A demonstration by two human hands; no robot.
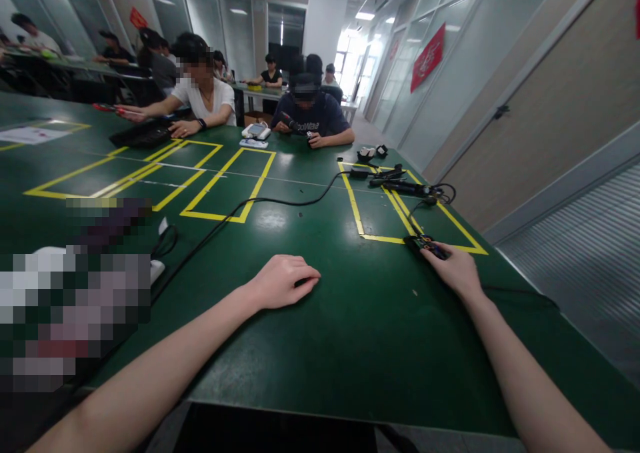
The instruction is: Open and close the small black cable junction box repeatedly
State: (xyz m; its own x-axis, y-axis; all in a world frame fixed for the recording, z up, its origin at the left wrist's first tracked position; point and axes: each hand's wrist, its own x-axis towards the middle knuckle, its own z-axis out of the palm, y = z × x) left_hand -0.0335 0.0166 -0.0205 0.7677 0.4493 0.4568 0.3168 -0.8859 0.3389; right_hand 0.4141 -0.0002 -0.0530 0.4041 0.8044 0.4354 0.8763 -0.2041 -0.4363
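My left hand (283,281) rests on the green table (350,319) near its front edge, fingers curled loosely downward with nothing visible in them. My right hand (453,269) lies further right, its fingertips closed on a small dark device (427,244) with coloured parts at the near corner of a yellow-taped rectangle (400,203). A thin cable runs from that device toward dark tools (400,186) lying inside the rectangle.
A black cable (240,216) crosses the table from the tools toward a white object (156,269) at the left. More yellow-taped boxes (150,173) mark the far left. Two people sit opposite, handling small devices. A wall and door are on the right.
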